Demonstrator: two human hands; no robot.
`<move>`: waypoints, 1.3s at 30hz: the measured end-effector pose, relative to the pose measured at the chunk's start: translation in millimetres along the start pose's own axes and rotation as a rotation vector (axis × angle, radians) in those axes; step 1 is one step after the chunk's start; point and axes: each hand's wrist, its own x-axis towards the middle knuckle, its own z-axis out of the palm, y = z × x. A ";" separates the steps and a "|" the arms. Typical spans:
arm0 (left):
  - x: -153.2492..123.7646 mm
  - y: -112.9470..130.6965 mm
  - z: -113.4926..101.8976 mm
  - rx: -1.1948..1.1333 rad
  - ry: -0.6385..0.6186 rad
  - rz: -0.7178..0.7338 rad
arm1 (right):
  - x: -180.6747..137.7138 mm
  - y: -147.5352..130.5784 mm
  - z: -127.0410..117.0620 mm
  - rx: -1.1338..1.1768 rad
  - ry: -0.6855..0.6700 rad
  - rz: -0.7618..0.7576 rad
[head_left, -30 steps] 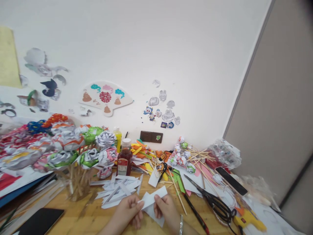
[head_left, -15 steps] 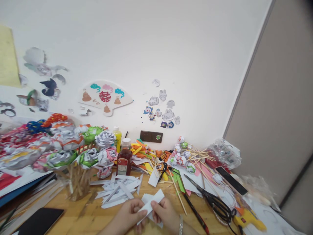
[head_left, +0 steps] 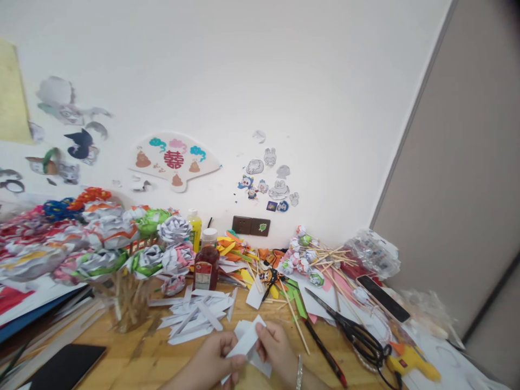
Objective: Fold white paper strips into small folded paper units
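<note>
Low in the middle of the view, above the wooden table, both hands grip folded white paper (head_left: 245,343). My left hand (head_left: 216,359) pinches its lower left part between thumb and fingers. Thumb and fingers of my right hand (head_left: 273,346) close on the upper right end of the front strip. Another white piece shows behind that strip and sticks out below, between the hands. Whether the pieces are joined cannot be seen. Just beyond the hands lies a loose pile of white paper strips (head_left: 199,319).
Paper flowers on sticks stand in a clear container (head_left: 129,309) at left. Behind the pile is a bottle of dark red liquid (head_left: 206,265). Scissors (head_left: 361,341), a red-black pen (head_left: 327,355), a phone (head_left: 384,299) and a yellow glue gun (head_left: 414,363) lie right. A black tablet (head_left: 65,367) lies front left.
My right hand has shifted its grip from the middle of the strip up towards its upper right end. My left hand has slid slightly down. The things on the table stay put.
</note>
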 end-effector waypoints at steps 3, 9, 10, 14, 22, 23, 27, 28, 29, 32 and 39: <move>0.4 0.7 0.2 0.002 0.015 -0.035 | 2.4 -0.8 -2.9 0.015 0.014 -0.035; 1.3 -0.5 -0.2 -0.020 -0.003 -0.015 | 1.8 3.1 -1.4 0.028 -0.084 0.026; 1.3 -0.6 -0.4 -0.021 -0.008 -0.012 | 1.3 3.8 -0.7 0.003 -0.114 0.036; 3.4 -4.4 -2.0 -0.021 -0.027 -0.025 | 0.1 4.8 1.7 -0.085 -0.122 0.047; 7.1 -10.1 -8.1 -0.004 -0.032 0.011 | 2.9 3.2 -1.9 -0.033 0.080 0.034; 6.7 -9.2 -8.2 -0.001 -0.026 0.015 | 3.5 3.2 -2.5 -0.033 0.080 0.019; 6.3 -7.1 -7.1 0.019 -0.002 0.015 | 4.8 1.7 -3.1 -0.035 0.123 0.002; 6.7 -7.2 -6.7 0.020 0.007 0.016 | 4.8 1.2 -2.8 -0.038 0.130 0.004; 7.2 -7.6 -6.4 0.018 0.017 0.016 | 4.6 0.9 -2.4 -0.043 0.135 0.005; 9.1 -9.2 -6.2 0.013 0.056 0.006 | 4.4 1.4 -2.2 -0.064 0.154 0.005; 10.2 -9.2 -7.6 -0.020 0.087 0.007 | 9.4 1.9 -15.2 -0.141 0.433 -0.022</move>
